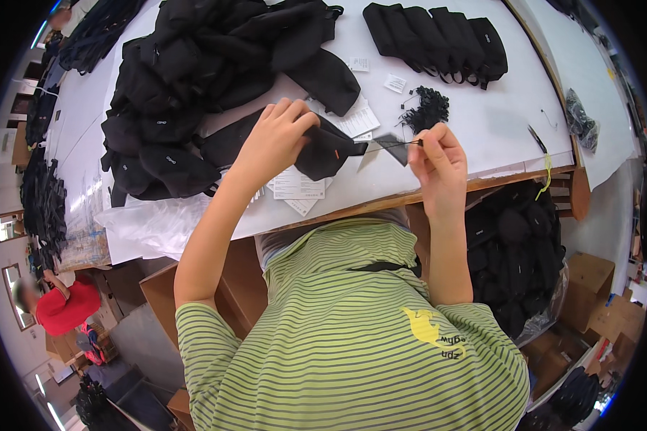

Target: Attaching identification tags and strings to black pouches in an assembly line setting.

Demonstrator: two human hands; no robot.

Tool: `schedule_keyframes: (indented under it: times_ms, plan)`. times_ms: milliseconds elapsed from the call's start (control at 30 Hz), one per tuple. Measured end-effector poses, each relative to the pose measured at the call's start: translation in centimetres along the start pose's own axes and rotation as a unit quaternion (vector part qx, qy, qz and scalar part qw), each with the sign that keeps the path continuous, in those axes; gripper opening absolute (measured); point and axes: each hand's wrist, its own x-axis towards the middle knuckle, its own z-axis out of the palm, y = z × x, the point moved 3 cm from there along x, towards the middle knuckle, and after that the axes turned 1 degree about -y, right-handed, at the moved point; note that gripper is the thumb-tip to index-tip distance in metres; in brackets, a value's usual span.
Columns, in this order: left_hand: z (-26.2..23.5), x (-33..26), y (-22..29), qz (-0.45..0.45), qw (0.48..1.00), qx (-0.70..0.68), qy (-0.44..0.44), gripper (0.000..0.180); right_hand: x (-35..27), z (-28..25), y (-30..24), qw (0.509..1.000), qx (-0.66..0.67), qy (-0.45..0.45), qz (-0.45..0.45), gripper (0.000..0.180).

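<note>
— Hands first: what are they doing?
— Left hand (pixel 274 136) is closed around a small black pouch (pixel 328 151), held just above the counter (pixel 482 122) near its front edge. Right hand (pixel 433 154) pinches a thin black cord (pixel 395 143) that runs to the pouch.
— And around them?
— White paper tags (pixel 297 185) lie under the pouch. A heap of black pouches (pixel 194 79) fills the counter's left side, a neat row of pouches (pixel 438 36) sits toward the far edge, and a bundle of cords (pixel 428 109) lies near the right hand.
</note>
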Motion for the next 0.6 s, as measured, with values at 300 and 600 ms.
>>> schedule_keyframes:
  times_ms: [300,600]
  plan:
    - [-0.5,-1.1,-1.4,0.014,0.995,0.04,0.096,0.022,0.2,-1.4,0.0,0.999,-0.027,0.018,-0.019,0.015]
    - [-0.6,0.6,-2.6,0.057,0.994,0.027,0.088,0.019,-0.1,-2.1,-1.3,0.998,-0.033,0.018,-0.048,0.016]
